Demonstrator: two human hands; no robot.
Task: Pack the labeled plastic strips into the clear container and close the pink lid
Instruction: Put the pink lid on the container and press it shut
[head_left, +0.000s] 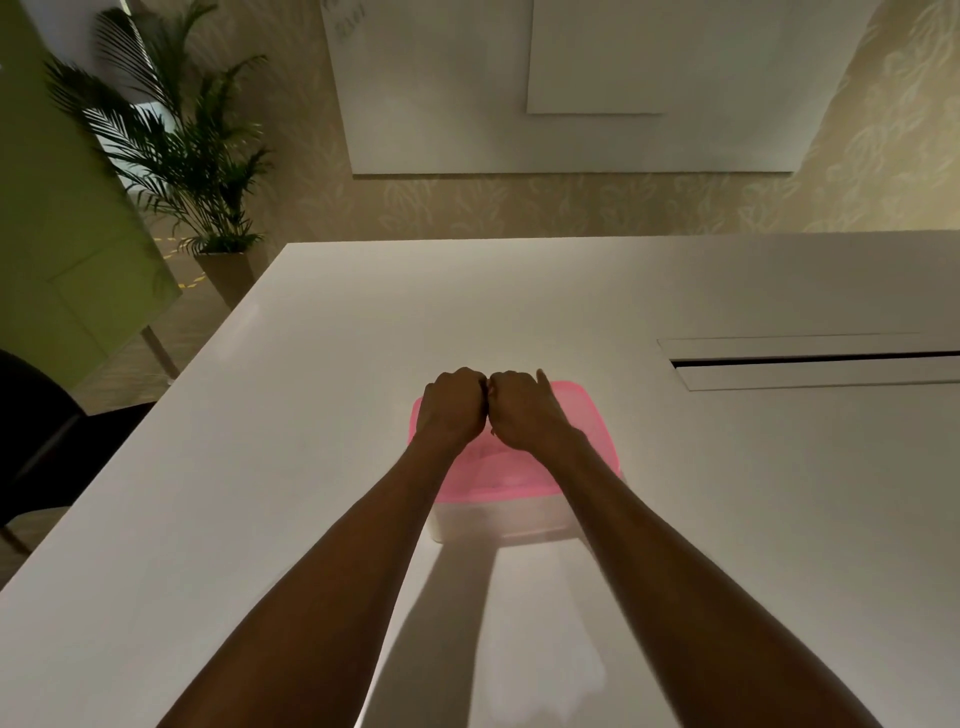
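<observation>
Left hand and right hand, knuckles touching, rest curled on the far side of the pink lid atop the clear box mid-table, finger grip on the rim hidden; light, springy plastic, probably best pressed at corners.

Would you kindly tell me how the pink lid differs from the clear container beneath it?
The pink lid is tinted; the clear container is colourless and cloudy. The lid sits on top, with the left hand and right hand on it; the container stands below on the table. The lid's rim juts past the container's wall. Both are translucent with rounded corners.
</observation>
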